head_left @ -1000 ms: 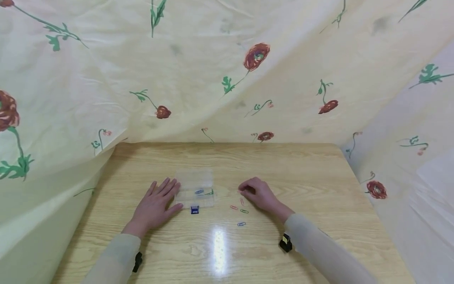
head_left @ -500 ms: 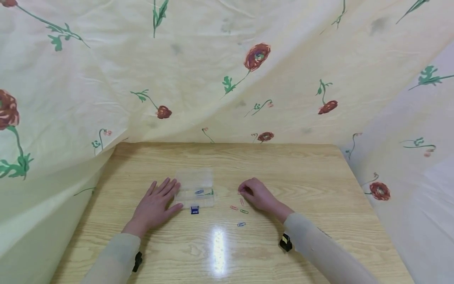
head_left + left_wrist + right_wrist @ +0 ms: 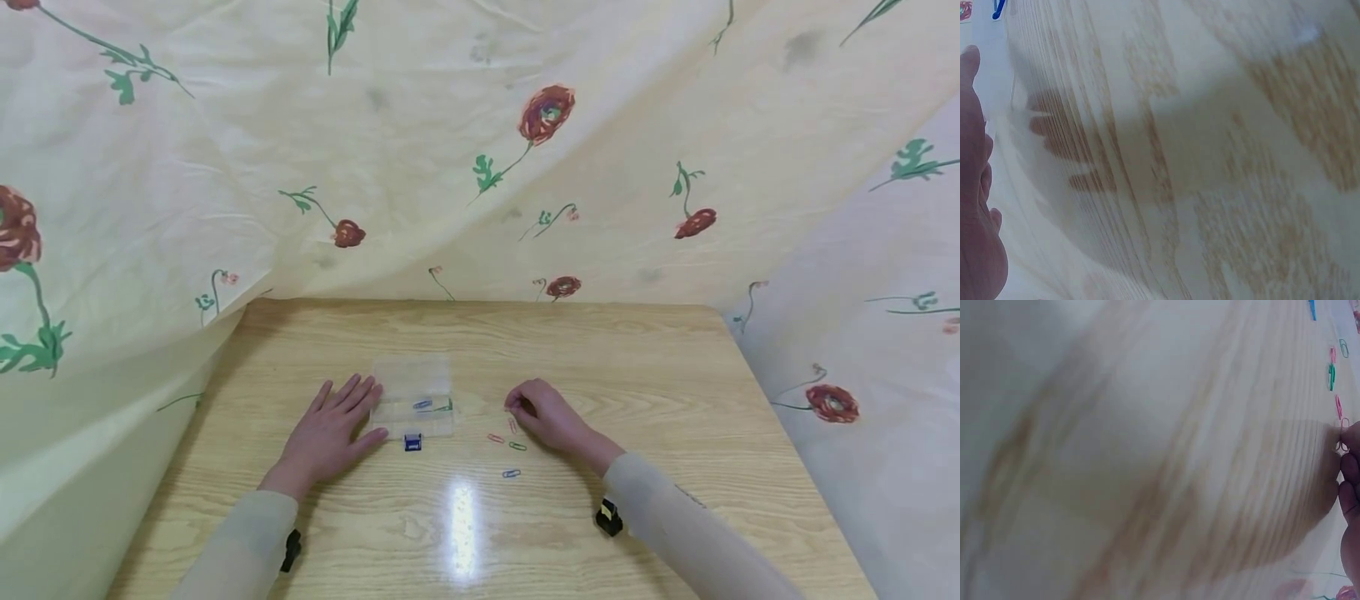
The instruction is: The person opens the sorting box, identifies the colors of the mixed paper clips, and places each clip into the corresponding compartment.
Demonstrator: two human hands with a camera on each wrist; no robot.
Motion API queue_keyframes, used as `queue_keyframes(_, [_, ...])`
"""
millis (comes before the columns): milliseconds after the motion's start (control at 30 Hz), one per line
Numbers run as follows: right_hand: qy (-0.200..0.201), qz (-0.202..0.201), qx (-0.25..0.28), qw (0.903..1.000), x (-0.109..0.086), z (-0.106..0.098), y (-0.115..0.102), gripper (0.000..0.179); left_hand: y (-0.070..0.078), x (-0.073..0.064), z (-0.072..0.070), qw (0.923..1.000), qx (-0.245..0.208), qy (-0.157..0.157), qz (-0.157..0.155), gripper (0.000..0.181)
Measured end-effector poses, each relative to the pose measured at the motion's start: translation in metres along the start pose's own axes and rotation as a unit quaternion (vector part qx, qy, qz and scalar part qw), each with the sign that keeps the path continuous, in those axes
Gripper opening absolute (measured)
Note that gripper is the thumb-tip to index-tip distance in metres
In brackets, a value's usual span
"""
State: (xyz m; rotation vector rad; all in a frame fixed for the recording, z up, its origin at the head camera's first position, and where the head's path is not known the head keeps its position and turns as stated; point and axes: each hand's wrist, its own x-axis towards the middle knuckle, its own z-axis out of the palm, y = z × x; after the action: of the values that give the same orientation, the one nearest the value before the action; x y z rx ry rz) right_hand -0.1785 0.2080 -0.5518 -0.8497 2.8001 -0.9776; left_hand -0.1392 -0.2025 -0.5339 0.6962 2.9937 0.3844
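My left hand (image 3: 330,433) lies flat with fingers spread, its fingertips at the left edge of a clear plastic box (image 3: 411,375). Inside the box are a blue paper clip (image 3: 422,404) and a green paper clip (image 3: 446,407). To the right, my right hand (image 3: 551,414) pinches a pink paper clip (image 3: 1344,434) between thumb and fingertips, close over the table. Just in front of that hand lie a pink paper clip (image 3: 513,426), a red paper clip (image 3: 496,438), a green paper clip (image 3: 517,447) and a blue paper clip (image 3: 512,473).
A small dark blue piece with pale lettering (image 3: 412,442) sits at the box's front edge. The wooden table (image 3: 600,342) is bordered at the back and sides by a flowered cloth (image 3: 420,167). Light glares off the tabletop near the front.
Both hands stay almost still. The right hand keeps its pinch at the same spot, and the whole view shifts very slightly.
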Motion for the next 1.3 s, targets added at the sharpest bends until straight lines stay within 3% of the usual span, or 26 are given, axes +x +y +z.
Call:
queue_keyframes(300, [0.005,-0.035,-0.036,0.9987,-0.005,0.000,-0.003,0.012,-0.002,-0.002,0.000,1.0000,0.004,0.001,0.005,0.079])
queue_keyframes(467, [0.024,-0.033,-0.021,0.9989,-0.001,-0.001,-0.005,0.011,0.000,-0.003,0.001,1.0000,0.001,-0.002,0.004,0.079])
queue_keyframes(633, [0.039,-0.033,0.015,0.9986,0.023,-0.001,-0.030,0.011,0.002,-0.004,0.001,0.9999,0.003,-0.014,-0.004,0.080])
queue_keyframes(833, [0.050,-0.098,0.031,0.9935,0.061,0.016,-0.074,0.010,0.002,-0.005,0.004,0.9999,0.004,-0.011,-0.005,0.080])
queue_keyframes(933, [0.037,-0.116,0.038,0.9919,0.076,0.028,-0.090,0.009,0.002,-0.006,0.005,1.0000,-0.001,-0.006,-0.003,0.079])
queue_keyframes(1100, [0.022,-0.130,0.036,0.9907,0.091,0.047,-0.105,0.009,0.002,-0.007,0.006,0.9999,-0.005,0.015,0.006,0.077])
queue_keyframes(1300, [0.012,-0.124,0.033,0.9916,0.098,0.063,-0.113,0.008,0.000,-0.007,0.008,0.9997,0.002,0.023,0.009,0.077])
